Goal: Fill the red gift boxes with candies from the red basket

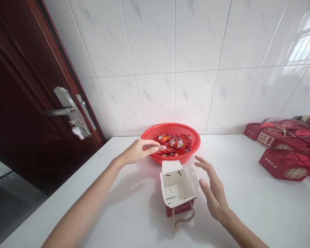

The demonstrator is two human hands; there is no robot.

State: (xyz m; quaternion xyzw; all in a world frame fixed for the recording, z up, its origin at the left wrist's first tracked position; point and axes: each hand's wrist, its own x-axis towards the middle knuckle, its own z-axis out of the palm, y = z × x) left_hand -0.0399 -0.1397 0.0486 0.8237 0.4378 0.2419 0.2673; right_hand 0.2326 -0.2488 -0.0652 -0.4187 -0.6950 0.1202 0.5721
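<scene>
My left hand [141, 150] reaches over the left rim of a red plastic basket [147, 136], its fingers stretched out and apart from the thumb. Inside the basket lie several small red candy packets [181, 144], some close to my fingertips. In front of the basket stands a red gift box [179, 208] with its white flaps spread, showing a bare white inside and a twisted cord handle [182, 220] hanging down the near side. Beside the box's right flap, my right hand [214, 193] hovers with fingers apart and nothing in it.
Several closed red gift boxes [286, 164] are grouped at the right on the white table [124, 210]. A white tiled wall [155, 100] runs along the back. At the left is a dark red door [20, 86] with a metal handle [58, 112] and hanging keys.
</scene>
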